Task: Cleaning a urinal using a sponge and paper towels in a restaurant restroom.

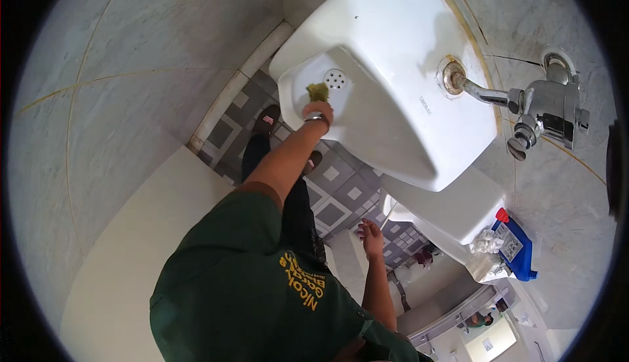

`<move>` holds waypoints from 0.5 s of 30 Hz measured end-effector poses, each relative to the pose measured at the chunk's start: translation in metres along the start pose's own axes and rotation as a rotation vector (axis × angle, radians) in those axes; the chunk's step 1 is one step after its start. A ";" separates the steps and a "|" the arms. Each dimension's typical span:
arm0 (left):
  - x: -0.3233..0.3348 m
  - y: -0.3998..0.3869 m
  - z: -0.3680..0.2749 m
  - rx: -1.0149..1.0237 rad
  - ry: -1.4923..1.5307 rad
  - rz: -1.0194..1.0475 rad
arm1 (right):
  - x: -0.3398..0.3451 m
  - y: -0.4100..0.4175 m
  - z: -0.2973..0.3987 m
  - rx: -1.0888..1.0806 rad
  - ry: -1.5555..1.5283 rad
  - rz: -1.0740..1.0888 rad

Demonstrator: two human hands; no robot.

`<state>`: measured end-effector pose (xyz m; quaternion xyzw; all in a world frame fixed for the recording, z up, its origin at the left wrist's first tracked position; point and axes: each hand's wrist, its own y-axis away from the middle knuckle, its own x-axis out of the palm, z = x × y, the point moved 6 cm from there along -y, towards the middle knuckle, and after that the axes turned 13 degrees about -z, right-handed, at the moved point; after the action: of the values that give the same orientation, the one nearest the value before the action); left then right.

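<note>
In the head view, my left hand [319, 111], with a watch at the wrist, reaches into the basin of a white ceramic urinal [393, 33]. It is closed on a yellow-green scrubbing pad [318, 92], which is against the basin floor beside the round drain grate [335, 80]. My right hand [371, 234] hangs lower right with its fingers apart, over the floor near a second white urinal [447, 202]. A thin white rod-like thing [389, 215] shows next to its fingers; I cannot tell whether they touch.
A chrome flush valve [553, 109] joins the urinal at the tiled wall. A blue plastic bottle with a red cap [516, 251] and crumpled white material [486, 242] rest on the second urinal. My shoes stand on the patterned floor [334, 170]. A mirror [491, 335] is at lower right.
</note>
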<state>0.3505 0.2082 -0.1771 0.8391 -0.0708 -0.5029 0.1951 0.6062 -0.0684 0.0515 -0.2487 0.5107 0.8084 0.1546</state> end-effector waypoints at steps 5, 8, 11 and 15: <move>-0.049 0.006 -0.026 0.129 -0.185 -0.057 | 0.011 0.004 0.005 -0.022 0.020 0.016; -0.087 0.012 -0.008 0.391 -0.363 -0.379 | 0.019 0.007 0.013 -0.075 -0.048 0.072; -0.079 0.014 0.020 0.373 -0.365 0.129 | 0.018 0.006 0.009 -0.054 -0.046 0.050; -0.109 0.021 0.039 0.402 -0.237 0.090 | 0.020 0.004 0.005 -0.089 -0.033 0.034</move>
<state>0.2656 0.2131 -0.0959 0.7921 -0.2294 -0.5644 0.0366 0.5865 -0.0655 0.0455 -0.2331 0.4757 0.8369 0.1381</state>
